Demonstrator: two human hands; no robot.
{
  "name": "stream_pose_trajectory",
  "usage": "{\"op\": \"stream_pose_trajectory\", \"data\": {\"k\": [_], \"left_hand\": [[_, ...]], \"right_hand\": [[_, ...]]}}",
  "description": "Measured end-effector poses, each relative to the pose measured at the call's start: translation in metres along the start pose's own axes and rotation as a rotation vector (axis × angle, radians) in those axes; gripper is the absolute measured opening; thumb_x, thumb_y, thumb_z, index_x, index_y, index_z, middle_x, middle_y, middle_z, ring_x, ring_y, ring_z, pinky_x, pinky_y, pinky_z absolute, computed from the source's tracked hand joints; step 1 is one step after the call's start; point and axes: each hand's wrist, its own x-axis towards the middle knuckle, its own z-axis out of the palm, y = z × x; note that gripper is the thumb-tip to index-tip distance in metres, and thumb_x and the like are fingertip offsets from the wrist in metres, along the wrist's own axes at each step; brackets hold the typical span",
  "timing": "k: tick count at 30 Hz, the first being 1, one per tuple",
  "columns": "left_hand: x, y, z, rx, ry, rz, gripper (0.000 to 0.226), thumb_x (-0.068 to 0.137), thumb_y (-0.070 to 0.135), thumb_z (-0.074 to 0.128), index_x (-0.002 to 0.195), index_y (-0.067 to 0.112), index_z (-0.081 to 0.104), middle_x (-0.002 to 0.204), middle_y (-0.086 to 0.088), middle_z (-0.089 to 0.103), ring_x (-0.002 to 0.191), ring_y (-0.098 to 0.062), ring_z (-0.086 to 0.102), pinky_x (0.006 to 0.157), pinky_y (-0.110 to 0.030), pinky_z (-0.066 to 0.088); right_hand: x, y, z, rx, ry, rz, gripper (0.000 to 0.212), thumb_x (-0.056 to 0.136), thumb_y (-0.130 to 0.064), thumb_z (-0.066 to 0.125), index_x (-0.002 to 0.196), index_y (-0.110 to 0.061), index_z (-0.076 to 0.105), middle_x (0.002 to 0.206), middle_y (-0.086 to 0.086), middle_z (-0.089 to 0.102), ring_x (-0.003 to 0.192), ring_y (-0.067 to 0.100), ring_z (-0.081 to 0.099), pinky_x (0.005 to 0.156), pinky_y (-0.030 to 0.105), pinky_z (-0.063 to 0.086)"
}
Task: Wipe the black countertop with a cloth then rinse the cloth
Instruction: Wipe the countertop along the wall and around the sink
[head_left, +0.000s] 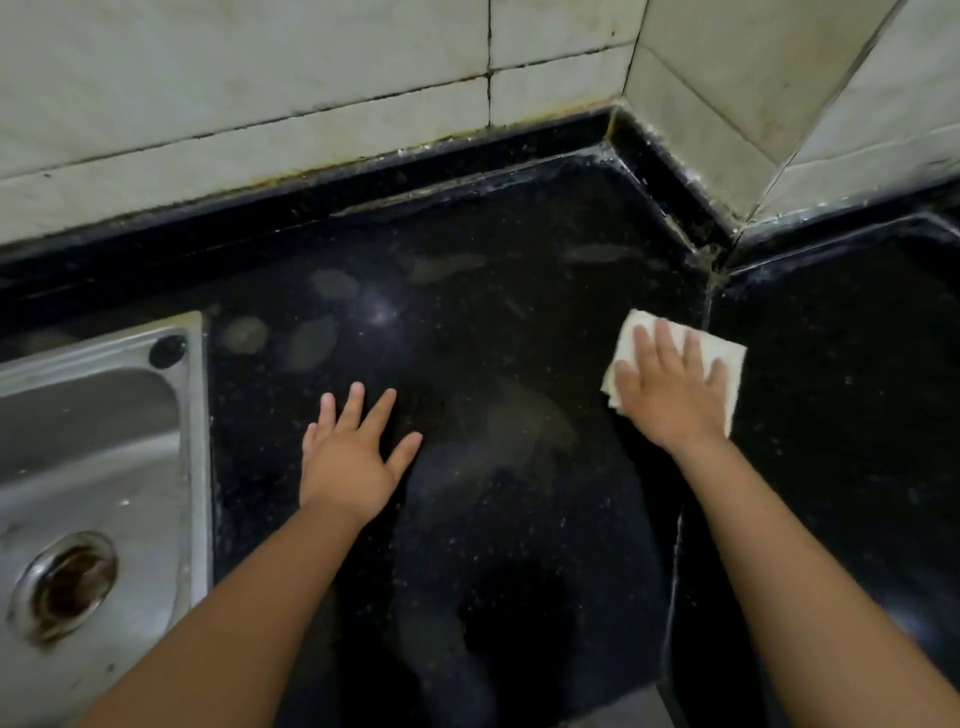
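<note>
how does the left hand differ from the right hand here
The left hand lies bare on the black countertop, fingers spread wide; the right hand presses a folded white cloth flat beneath it, fingers closer together. The left hand sits nearer the steel sink; the right hand is by the seam near the tiled corner. Both are palm down with straight fingers.

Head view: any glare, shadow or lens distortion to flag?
Head view: dim; a small glare spot on the black countertop; a dark shadow near the bottom edge; wide-angle bowing of the wall tiles; slight softness on the right hand pressing the cloth.
</note>
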Motion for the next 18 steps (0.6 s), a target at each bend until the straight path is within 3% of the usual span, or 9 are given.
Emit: {"op": "stream_pose_trajectory", "data": {"k": [4,6,8,10,12,14,16,18], "left_hand": [[0.0,0.0,-0.003,-0.007,-0.015,-0.007,0.061,0.093,0.051,0.031,0.146,0.031,0.008,0.156,-0.002,-0.002,0.142,-0.027,-0.008,0.114,-0.038,0.003],[0.0,0.0,-0.005,-0.022,-0.024,-0.014,0.061,0.093,0.051,0.032,0.145,0.031,0.009,0.156,-0.002,-0.002,0.142,-0.026,-0.008,0.114,-0.039,0.003],[-0.001,0.0,-0.008,-0.019,-0.037,-0.015,0.061,0.092,0.052,0.032,0.145,0.031,0.01,0.156,-0.001,-0.001,0.142,-0.027,-0.007,0.114,-0.039,0.004],[-0.001,0.001,-0.01,-0.005,-0.056,-0.013,0.062,0.092,0.053,0.033,0.145,0.031,0.011,0.156,-0.001,0.0,0.142,-0.027,-0.006,0.114,-0.04,0.006],[0.002,0.002,-0.015,-0.057,-0.084,-0.021,0.062,0.091,0.054,0.035,0.145,0.031,0.015,0.156,-0.001,0.004,0.142,-0.026,-0.003,0.114,-0.041,0.01],[0.008,0.001,-0.025,-0.154,-0.082,-0.034,0.06,0.091,0.053,0.036,0.144,0.03,0.021,0.155,-0.002,0.013,0.142,-0.025,0.004,0.114,-0.041,0.016],[0.011,-0.004,-0.031,-0.113,-0.011,0.006,0.057,0.093,0.049,0.034,0.144,0.028,0.021,0.153,-0.004,0.019,0.142,-0.024,0.01,0.114,-0.04,0.02],[0.008,-0.014,-0.03,-0.013,0.085,0.073,0.055,0.095,0.046,0.031,0.145,0.027,0.018,0.154,-0.004,0.017,0.142,-0.022,0.006,0.113,-0.038,0.016]], "right_hand": [[-0.038,-0.043,0.027,-0.114,0.0,-0.376,0.057,0.095,-0.048,0.003,0.149,-0.027,0.005,0.158,-0.004,-0.002,0.145,0.022,-0.004,0.115,0.045,-0.004],[-0.07,-0.035,0.041,-0.159,0.014,-0.505,0.065,0.094,-0.049,-0.005,0.142,-0.025,0.033,0.149,0.0,0.035,0.139,0.024,0.026,0.11,0.042,0.01],[-0.094,0.0,0.05,-0.148,-0.024,-0.53,0.057,0.097,-0.048,0.001,0.134,-0.028,0.039,0.138,-0.002,0.051,0.135,0.019,0.03,0.109,0.036,0.011],[-0.106,0.039,0.04,-0.189,-0.077,-0.469,0.054,0.096,-0.052,0.002,0.142,-0.035,0.025,0.143,-0.007,0.041,0.143,0.008,0.005,0.112,0.03,0.001],[-0.093,0.06,0.021,-0.217,-0.036,-0.357,0.071,0.086,-0.065,-0.011,0.147,-0.033,0.002,0.154,-0.011,0.015,0.141,0.001,-0.015,0.111,0.027,-0.005],[-0.06,0.059,0.006,-0.136,-0.02,-0.202,0.07,0.081,-0.069,-0.009,0.142,-0.033,-0.015,0.151,-0.015,-0.015,0.142,0.007,-0.017,0.114,0.034,-0.007],[-0.026,0.032,-0.006,-0.042,-0.052,-0.033,0.057,0.096,-0.05,0.011,0.147,-0.03,-0.009,0.155,-0.01,-0.016,0.144,0.016,-0.013,0.116,0.042,-0.004],[0.0,-0.01,-0.005,-0.02,-0.046,-0.011,0.055,0.099,-0.042,0.016,0.148,-0.028,-0.005,0.157,-0.006,-0.014,0.144,0.021,-0.012,0.115,0.045,-0.005]]}}
